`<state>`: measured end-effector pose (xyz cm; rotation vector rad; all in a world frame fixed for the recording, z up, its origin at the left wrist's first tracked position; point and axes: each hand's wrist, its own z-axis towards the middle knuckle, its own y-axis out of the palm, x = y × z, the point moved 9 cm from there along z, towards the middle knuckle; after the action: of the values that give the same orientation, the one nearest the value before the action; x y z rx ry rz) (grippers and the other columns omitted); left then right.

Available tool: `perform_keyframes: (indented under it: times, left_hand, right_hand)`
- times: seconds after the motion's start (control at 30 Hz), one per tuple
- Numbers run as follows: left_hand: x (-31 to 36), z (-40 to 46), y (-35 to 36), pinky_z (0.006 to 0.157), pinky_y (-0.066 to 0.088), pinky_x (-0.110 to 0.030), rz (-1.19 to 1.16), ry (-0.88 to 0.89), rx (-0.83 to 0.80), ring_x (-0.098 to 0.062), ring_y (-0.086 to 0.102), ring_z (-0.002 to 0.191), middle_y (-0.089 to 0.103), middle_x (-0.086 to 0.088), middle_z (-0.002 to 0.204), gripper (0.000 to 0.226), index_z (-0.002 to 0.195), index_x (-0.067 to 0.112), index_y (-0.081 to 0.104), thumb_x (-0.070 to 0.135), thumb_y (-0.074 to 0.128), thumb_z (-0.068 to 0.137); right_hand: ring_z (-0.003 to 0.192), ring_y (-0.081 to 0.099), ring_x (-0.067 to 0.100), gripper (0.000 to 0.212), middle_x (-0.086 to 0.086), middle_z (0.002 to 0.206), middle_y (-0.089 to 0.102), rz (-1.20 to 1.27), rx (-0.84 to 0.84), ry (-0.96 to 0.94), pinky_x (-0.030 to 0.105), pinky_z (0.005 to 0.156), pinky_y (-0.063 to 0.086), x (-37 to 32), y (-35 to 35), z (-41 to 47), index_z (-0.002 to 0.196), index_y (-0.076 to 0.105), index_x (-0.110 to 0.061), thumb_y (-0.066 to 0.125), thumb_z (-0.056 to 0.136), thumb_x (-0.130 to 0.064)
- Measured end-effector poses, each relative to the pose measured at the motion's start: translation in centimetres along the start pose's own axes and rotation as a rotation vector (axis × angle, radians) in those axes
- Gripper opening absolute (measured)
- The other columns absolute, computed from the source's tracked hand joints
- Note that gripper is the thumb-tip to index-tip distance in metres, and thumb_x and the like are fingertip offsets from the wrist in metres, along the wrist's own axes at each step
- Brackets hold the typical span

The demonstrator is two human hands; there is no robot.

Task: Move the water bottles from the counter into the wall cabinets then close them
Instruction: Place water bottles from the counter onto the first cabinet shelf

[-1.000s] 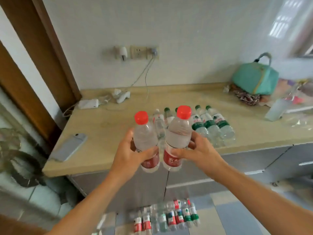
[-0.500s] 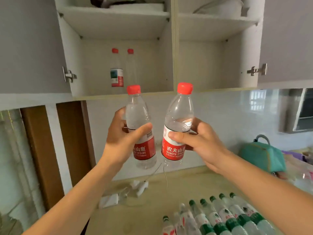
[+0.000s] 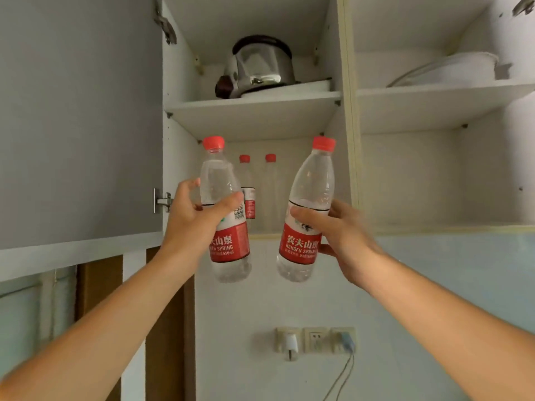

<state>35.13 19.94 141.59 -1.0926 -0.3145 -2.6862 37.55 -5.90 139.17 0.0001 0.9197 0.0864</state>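
Below the open wall cabinet (image 3: 351, 117), the left hand (image 3: 192, 224) wraps its fingers around a clear plastic water bottle (image 3: 224, 209) with a red cap and glossy red label, held nearly upright. The right hand (image 3: 340, 238) grips a second such bottle (image 3: 307, 215), tilted to the right. On the lower left shelf (image 3: 262, 236) two more red-capped bottles (image 3: 257, 189) stand upright at the back, and a shiny round metal pot (image 3: 260, 68) sits on the shelf above.

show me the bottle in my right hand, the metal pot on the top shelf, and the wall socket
bottle in right hand (image 3: 301, 244): head view, red label.
metal pot (image 3: 260, 69): head view, shiny side.
wall socket (image 3: 316, 340): head view, middle plate.
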Motion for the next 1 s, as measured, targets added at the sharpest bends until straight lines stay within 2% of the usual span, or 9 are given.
perform_keyframes:
  times: [0.1, 0.2, 0.3, 0.47, 0.53, 0.63, 0.8, 0.9, 1.0]
  left_hand:
    - [-0.7, 3.7, 0.8, 0.055, 0.05, -0.02, 0.08, 0.028, 0.026, -0.004, 0.072, 0.075, 0.068, 0.015, 0.101, 0.076, 0.116, 0.05, 0.047, 0.07, 0.08, 0.05]
    - [-1.8, 7.6, 1.6, 0.044, 0.046, -0.013, 0.092, 0.023, 0.049, -0.002, 0.068, 0.073, 0.064, 0.018, 0.097, 0.076, 0.12, 0.045, 0.046, 0.065, 0.08, 0.055]
    - [-3.2, 11.6, 2.3, 0.053, 0.05, -0.023, 0.078, 0.016, 0.046, -0.006, 0.069, 0.08, 0.064, 0.014, 0.102, 0.068, 0.121, 0.041, 0.046, 0.055, 0.085, 0.067]
    - [-6.8, 16.2, 3.8, 0.073, 0.057, -0.035, 0.146, 0.025, 0.073, -0.016, 0.069, 0.091, 0.064, 0.005, 0.111, 0.066, 0.122, 0.04, 0.046, 0.054, 0.086, 0.07]
    - [-8.5, 16.7, 4.3, 0.069, 0.058, -0.033, 0.213, 0.047, 0.081, -0.013, 0.069, 0.086, 0.067, 0.007, 0.107, 0.064, 0.124, 0.037, 0.047, 0.056, 0.082, 0.074]
    - [-9.5, 16.8, 4.8, 0.054, 0.047, -0.018, 0.271, 0.112, 0.064, 0.001, 0.065, 0.074, 0.063, 0.019, 0.092, 0.063, 0.128, 0.035, 0.049, 0.058, 0.078, 0.077]
    - [-9.8, 17.1, 4.4, 0.06, 0.053, -0.025, 0.458, 0.043, -0.207, -0.001, 0.065, 0.077, 0.062, 0.02, 0.093, 0.06, 0.116, 0.046, 0.044, 0.05, 0.085, 0.073]
    - [-11.7, 16.2, 4.0, 0.061, 0.061, -0.03, 0.517, -0.085, -0.373, -0.013, 0.073, 0.082, 0.069, 0.01, 0.102, 0.05, 0.107, 0.042, 0.056, 0.049, 0.086, 0.068]
    - [-12.7, 16.0, 4.0, 0.072, 0.063, -0.036, 0.501, -0.096, -0.366, -0.016, 0.07, 0.089, 0.069, 0.007, 0.102, 0.038, 0.1, 0.041, 0.059, 0.043, 0.086, 0.074]
  right_hand:
    - [0.087, 0.076, 0.013, 0.043, -0.005, 0.099, 0.078, -0.018, -0.002, -0.015, 0.031, 0.07, 0.059, 0.6, 0.6, 3.4, 0.115, 0.069, -0.026, 0.085, 0.077, -0.034]
    - [0.083, 0.077, 0.017, 0.04, -0.005, 0.092, 0.078, -0.014, 0.075, -0.021, 0.035, 0.07, 0.06, 1.1, 0.4, 7.1, 0.109, 0.068, -0.027, 0.088, 0.074, -0.032]
    - [0.087, 0.076, 0.021, 0.044, -0.002, 0.097, 0.078, -0.017, 0.111, -0.021, 0.044, 0.078, 0.062, 1.2, 0.5, 10.9, 0.113, 0.068, -0.025, 0.088, 0.075, -0.033]
    - [0.072, 0.077, 0.016, 0.04, -0.005, 0.084, 0.079, -0.12, 0.089, 0.013, 0.034, 0.061, 0.06, 2.2, 1.4, 16.9, 0.102, 0.069, -0.026, 0.09, 0.07, -0.037]
    - [0.066, 0.075, 0.015, 0.034, -0.005, 0.078, 0.077, -0.175, 0.085, 0.049, 0.029, 0.052, 0.057, 3.6, 1.8, 18.4, 0.093, 0.067, -0.028, 0.091, 0.07, -0.035]
    - [0.06, 0.074, 0.011, 0.035, -0.005, 0.075, 0.076, -0.226, 0.084, 0.061, 0.024, 0.045, 0.055, 5.6, 2.0, 19.7, 0.093, 0.065, -0.027, 0.09, 0.07, -0.039]
    - [0.08, 0.076, 0.018, 0.044, 0.0, 0.092, 0.076, -0.504, -0.023, 0.024, 0.039, 0.07, 0.065, 6.1, 2.1, 20.4, 0.104, 0.065, -0.022, 0.09, 0.072, -0.037]
    - [0.083, 0.075, 0.016, 0.046, -0.004, 0.095, 0.075, -0.663, -0.152, 0.054, 0.037, 0.067, 0.065, 6.7, 2.1, 20.5, 0.107, 0.061, -0.03, 0.091, 0.072, -0.032]
    - [0.085, 0.073, 0.016, 0.042, -0.005, 0.096, 0.074, -0.677, -0.203, 0.075, 0.037, 0.069, 0.065, 7.1, 2.5, 20.5, 0.103, 0.061, -0.034, 0.09, 0.074, -0.028]
